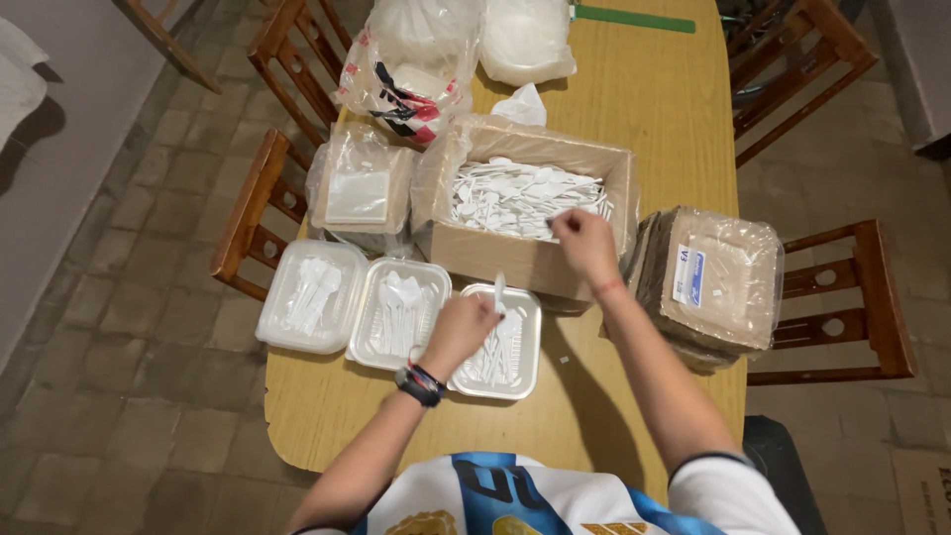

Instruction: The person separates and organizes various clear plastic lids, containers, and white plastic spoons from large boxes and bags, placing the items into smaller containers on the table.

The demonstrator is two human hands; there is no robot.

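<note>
My left hand (459,332) holds a white plastic spoon (499,293) upright over the right-hand foil tray (525,327), which has several white spoons in it. My right hand (584,243) reaches into the cardboard box (515,260) lined with clear plastic, fingers pinched at the pile of white plastic cutlery (520,195). Two more trays lie to the left: a middle foil tray (369,327) holding spoons and a lidded white tray (287,317) with cutlery inside.
A wrapped stack of brown containers (728,267) stands right of the box, another wrapped pack (362,183) left of it. Plastic bags (416,59) lie at the far end of the wooden table (644,89). Wooden chairs (852,297) flank both sides.
</note>
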